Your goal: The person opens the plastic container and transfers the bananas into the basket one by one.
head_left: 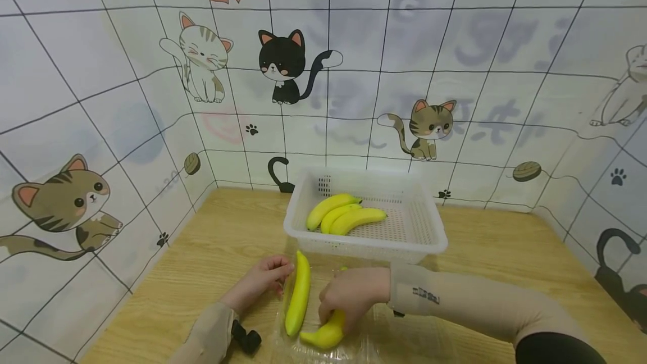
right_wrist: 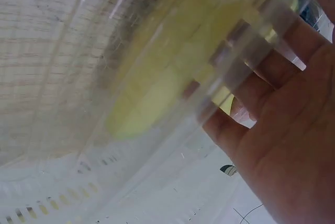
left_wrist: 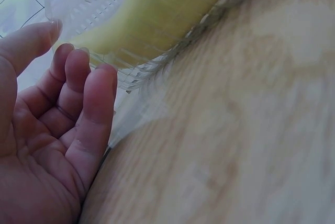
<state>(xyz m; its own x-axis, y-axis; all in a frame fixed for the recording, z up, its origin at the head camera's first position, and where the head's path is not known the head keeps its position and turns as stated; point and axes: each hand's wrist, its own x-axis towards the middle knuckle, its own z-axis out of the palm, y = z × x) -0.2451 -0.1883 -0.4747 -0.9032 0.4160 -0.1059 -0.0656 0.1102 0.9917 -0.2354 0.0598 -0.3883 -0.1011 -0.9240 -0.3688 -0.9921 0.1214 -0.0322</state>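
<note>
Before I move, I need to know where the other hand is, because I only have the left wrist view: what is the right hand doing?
Observer: In the head view, the right hand grips a banana over the clear plastic tray.
Operator: Thanks. I see only part of the basket's side; what's in it?
Observer: Three bananas lie together in the white basket, toward its left side as the head view shows it.
</note>
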